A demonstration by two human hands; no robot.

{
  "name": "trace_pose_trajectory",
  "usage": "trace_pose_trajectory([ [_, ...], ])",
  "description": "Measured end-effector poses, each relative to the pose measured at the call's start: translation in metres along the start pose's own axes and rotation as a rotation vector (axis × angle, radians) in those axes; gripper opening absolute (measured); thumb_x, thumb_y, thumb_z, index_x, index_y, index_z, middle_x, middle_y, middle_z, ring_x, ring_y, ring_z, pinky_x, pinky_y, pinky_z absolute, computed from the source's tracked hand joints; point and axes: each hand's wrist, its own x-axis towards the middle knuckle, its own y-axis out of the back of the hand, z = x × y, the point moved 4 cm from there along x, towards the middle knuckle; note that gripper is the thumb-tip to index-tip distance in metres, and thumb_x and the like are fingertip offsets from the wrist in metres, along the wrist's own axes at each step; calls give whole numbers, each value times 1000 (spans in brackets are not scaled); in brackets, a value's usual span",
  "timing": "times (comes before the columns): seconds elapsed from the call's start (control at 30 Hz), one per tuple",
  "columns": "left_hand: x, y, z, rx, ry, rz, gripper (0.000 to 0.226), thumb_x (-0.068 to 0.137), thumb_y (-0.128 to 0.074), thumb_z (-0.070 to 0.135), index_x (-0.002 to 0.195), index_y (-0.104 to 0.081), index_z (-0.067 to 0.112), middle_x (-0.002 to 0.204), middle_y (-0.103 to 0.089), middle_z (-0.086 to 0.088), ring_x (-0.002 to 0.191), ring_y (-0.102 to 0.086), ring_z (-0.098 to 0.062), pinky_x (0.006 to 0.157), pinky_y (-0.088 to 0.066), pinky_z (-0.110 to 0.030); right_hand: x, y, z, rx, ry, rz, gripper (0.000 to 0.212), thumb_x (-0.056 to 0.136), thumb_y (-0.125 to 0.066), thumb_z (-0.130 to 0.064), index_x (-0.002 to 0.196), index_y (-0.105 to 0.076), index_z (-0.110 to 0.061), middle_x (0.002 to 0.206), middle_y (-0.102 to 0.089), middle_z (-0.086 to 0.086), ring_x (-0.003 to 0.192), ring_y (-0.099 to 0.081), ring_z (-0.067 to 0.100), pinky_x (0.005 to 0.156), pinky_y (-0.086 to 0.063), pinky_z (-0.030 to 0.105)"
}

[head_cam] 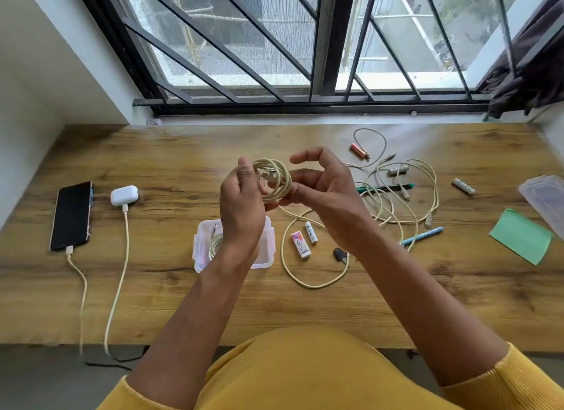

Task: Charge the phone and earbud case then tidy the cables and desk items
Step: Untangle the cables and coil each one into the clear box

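My left hand [241, 202] grips a coiled cream cable [276, 177] above the desk, and my right hand [320, 183] pinches the same coil at its lower right. The cable's loose end trails down to a loop [305, 283] on the wooden desk [152, 303]. At the left a black phone [72, 216] lies with a cable plugged into its near end. Beside it a white earbud case [124, 195] also has a cable plugged in. A clear plastic box [203, 248] under my left wrist holds another coiled cable.
Loose tangled cables [396, 196] lie at the right with several batteries [463, 186], a green pen [387, 187] and a blue pen [422, 235]. An eraser [300, 245], a small black item [339, 254], a green paper [522, 235] and a box lid [544, 196] are also there.
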Motion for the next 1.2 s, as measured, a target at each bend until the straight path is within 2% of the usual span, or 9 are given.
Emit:
trace_pose_trajectory([
  [0.07, 3, 8, -1, 65, -27, 47, 54, 114, -37, 48, 79, -64, 18, 68, -69, 8, 71, -75, -28, 58, -63, -37, -1, -3, 2, 65, -17, 17, 39, 96, -55, 20, 128, -46, 1, 103, -71, 30, 89, -66, 34, 79, -54, 40],
  [0.17, 6, 15, -2, 139, -54, 46, 52, 113, -36, 51, 88, -68, 17, 78, -75, -1, 65, -77, -21, 55, -63, -37, -2, -8, 8, 47, -47, 41, 44, 93, -52, 23, 129, -50, -2, 100, -73, 19, 90, -66, 25, 82, -51, 36],
  [0.37, 7, 26, 2, 279, -178, 65, 57, 115, -35, 46, 73, -63, 20, 72, -74, -2, 59, -73, -12, 44, -51, -16, -5, -18, 13, 50, -50, 38, 47, 89, -70, 14, 129, -52, -3, 107, -68, 25, 95, -70, 29, 88, -58, 38],
  [0.5, 9, 29, 3, 369, -229, 64, 55, 116, -35, 44, 74, -62, 19, 70, -71, 5, 63, -70, -9, 50, -50, -16, -5, -23, 11, -126, 8, 65, 45, 85, -83, 1, 123, -61, -9, 122, -64, 26, 94, -74, 30, 83, -62, 44],
  [0.63, 10, 31, 2, 387, -254, 65, 51, 116, -36, 42, 74, -59, 23, 70, -70, 7, 66, -69, -2, 51, -42, -8, -6, -27, 8, -443, 80, 118, 31, 86, -87, -11, 114, -76, -20, 125, -63, 6, 101, -71, 25, 82, -65, 47],
  [0.83, 9, 32, 0, 408, -235, 34, 43, 115, -38, 43, 84, -61, 23, 76, -69, 7, 69, -68, -8, 58, -49, -24, -7, -36, 0, -658, 177, 118, 18, 88, -86, -20, 104, -81, -27, 123, -57, 1, 105, -64, 13, 80, -61, 41],
  [1.0, 10, 31, -4, 413, -200, -13, 45, 115, -36, 42, 92, -64, 15, 79, -74, 1, 50, -70, -12, 47, -46, -17, -5, -42, -1, -723, 229, 131, 14, 92, -81, -17, 105, -78, -19, 115, -65, -1, 112, -62, 19, 89, -55, 47],
  [1.1, 13, 34, -5, 431, -200, -12, 49, 115, -36, 43, 94, -66, 11, 78, -73, 1, 46, -69, -13, 54, -56, -34, -3, -40, -7, -646, 273, 140, 11, 96, -76, -14, 106, -72, -16, 107, -72, -5, 109, -67, 21, 89, -55, 51],
  [1.2, 15, 37, -6, 413, -187, 4, 48, 115, -37, 44, 88, -62, 12, 70, -68, -1, 44, -68, -14, 46, -57, -38, 0, -35, -14, -467, 301, 137, 13, 97, -73, -10, 107, -63, -9, 99, -74, -3, 99, -74, 22, 85, -59, 52],
])
